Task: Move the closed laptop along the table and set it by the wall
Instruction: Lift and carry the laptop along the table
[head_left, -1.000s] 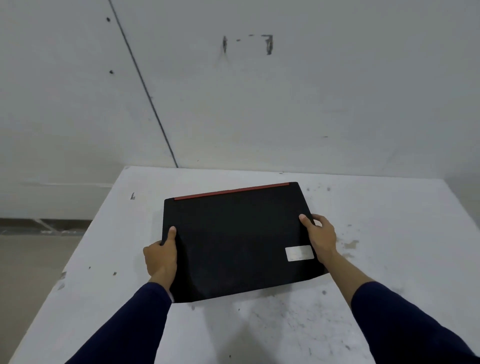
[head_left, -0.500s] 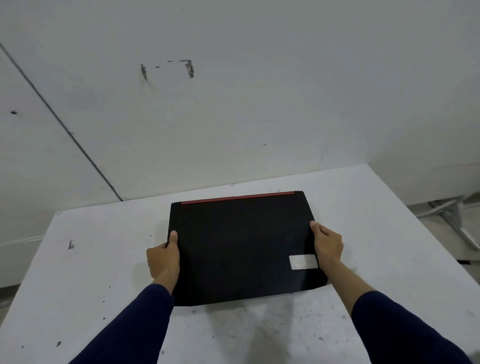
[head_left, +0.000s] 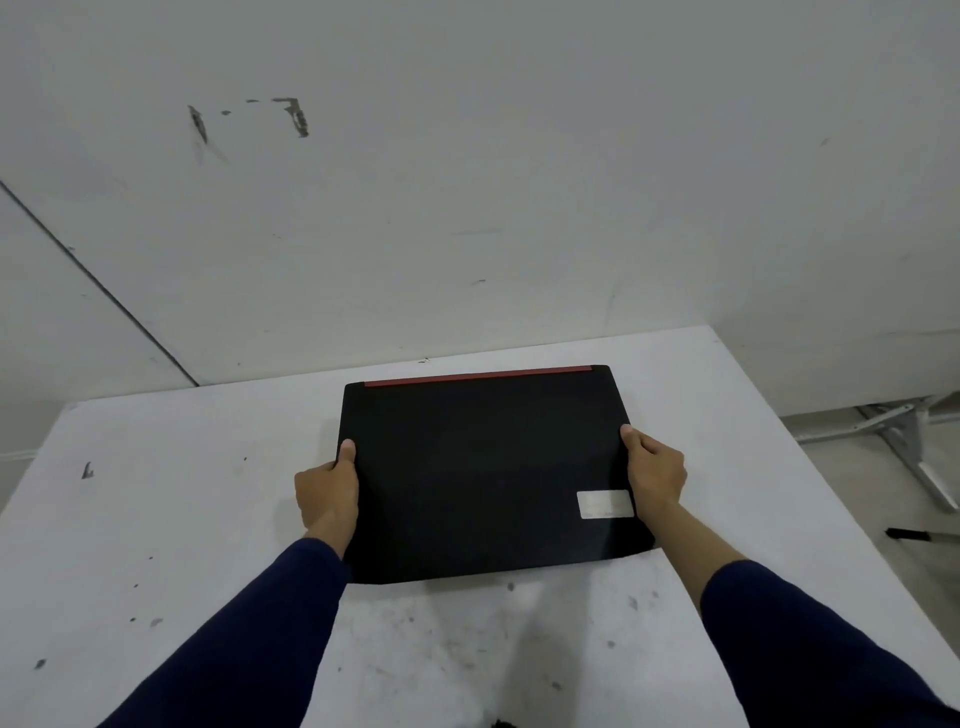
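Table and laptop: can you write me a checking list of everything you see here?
Surface: white table, scuffed, with dark specks.
Job's things: closed black laptop, red strip along its far edge, pale sticker near its right side; bare table between it and the wall.
Clutter: nothing seen on the table.
Hands: left hand grips the laptop's left edge, right hand its right edge.
Cables: nothing seen.
Surroundings: metal frame and a dark object on the floor at right.
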